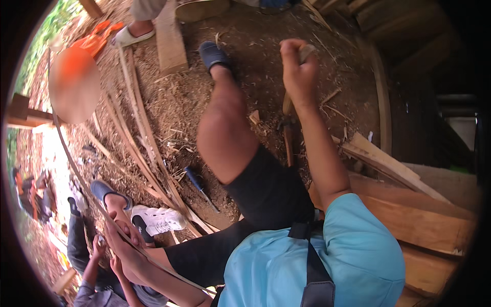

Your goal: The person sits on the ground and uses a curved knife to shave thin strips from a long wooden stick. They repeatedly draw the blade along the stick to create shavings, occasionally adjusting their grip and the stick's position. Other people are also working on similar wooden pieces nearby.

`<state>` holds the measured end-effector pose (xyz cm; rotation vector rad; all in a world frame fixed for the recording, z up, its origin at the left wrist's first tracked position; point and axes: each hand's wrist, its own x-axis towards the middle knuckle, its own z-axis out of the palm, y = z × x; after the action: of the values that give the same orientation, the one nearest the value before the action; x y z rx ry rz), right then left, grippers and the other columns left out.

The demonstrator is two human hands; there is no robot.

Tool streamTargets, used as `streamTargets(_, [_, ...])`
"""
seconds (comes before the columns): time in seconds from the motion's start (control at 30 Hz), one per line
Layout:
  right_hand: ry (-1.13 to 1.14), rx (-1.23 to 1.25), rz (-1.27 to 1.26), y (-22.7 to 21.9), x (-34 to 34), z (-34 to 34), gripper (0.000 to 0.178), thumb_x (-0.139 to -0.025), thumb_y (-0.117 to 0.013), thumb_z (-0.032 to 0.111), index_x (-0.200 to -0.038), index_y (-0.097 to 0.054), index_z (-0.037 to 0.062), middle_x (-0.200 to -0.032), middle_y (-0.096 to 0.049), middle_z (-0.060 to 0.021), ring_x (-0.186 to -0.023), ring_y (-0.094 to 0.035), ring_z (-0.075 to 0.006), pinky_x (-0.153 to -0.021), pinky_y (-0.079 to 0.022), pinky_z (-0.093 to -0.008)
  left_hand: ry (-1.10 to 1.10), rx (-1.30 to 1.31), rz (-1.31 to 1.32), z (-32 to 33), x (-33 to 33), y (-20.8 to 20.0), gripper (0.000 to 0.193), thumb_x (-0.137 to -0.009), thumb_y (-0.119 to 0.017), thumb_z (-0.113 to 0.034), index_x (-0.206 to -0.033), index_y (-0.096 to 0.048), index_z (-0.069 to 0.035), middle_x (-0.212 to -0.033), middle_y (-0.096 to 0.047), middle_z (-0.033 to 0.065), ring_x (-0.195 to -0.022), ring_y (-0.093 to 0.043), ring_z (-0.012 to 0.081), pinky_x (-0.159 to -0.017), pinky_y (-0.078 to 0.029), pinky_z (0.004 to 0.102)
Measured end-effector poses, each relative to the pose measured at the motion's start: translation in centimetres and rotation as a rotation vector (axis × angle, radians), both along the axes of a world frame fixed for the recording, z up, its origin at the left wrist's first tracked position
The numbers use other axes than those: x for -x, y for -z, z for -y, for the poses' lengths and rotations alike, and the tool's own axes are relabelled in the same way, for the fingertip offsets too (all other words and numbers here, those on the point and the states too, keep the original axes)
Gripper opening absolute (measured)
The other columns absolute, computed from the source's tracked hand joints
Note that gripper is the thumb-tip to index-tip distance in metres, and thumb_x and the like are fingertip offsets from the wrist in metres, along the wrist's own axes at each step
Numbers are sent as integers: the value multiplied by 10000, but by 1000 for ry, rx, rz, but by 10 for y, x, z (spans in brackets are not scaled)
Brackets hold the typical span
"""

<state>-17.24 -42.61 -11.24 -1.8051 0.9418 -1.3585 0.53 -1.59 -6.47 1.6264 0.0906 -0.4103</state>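
Note:
My left hand (123,250) is at the lower left, beside my left lower leg. Its fingers close round a long thin wooden strip (76,169), which curves from the upper left down along my forearm. My right arm reaches far forward over the dirt floor. The right hand (299,77) is closed, with a small pale piece (307,52) showing at its fingertips; its kind is unclear. On the ground below that wrist lies a wooden-handled tool with a dark head (288,125), perhaps a hammer. A blue-handled screwdriver (194,179) rests beside my right knee.
Long wooden strips (140,123) lie among shavings at left. A plank (170,43) is at the top, near a person's white shoe (134,37). Thick boards (409,210) are stacked at right. A person in grey (102,297) sits lower left, hands near mine; a white clog (161,220) is nearby.

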Motion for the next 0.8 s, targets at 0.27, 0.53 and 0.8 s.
streamTargets(0.27, [-30,-678,-1255,202,133,-70,507,-773,-699,291,-1158,-531,6,-1209,-522,-206,-1142,-491,-392,-903,-444,-473,32,28,-106,-20,-16,22,371,-981,-423,-336,-1162,-474,-17,-647,-408,-25,-396,-373,52,-308,-265,198])
streamTargets(0.53, [-46,-955,-1058,295,234,-76,630,-800,-668,378,-1240,-505,-44,-1220,-539,-232,-1019,-581,-331,-840,-468,-430,46,-38,-138,-8,-15,21,330,-949,-475,-358,-1067,-576,-67,-674,-431,-69,-510,-392,38,-403,-295,174])
streamTargets(0.8, [-135,-919,-565,171,237,0,533,-805,-675,288,-1195,-541,-50,-1150,-600,-160,-983,-597,-258,-845,-479,-398,179,-319,207,-11,-14,35,278,-942,-496,-289,-955,-541,-15,-675,-543,82,-584,-542,245,-564,-435,371])
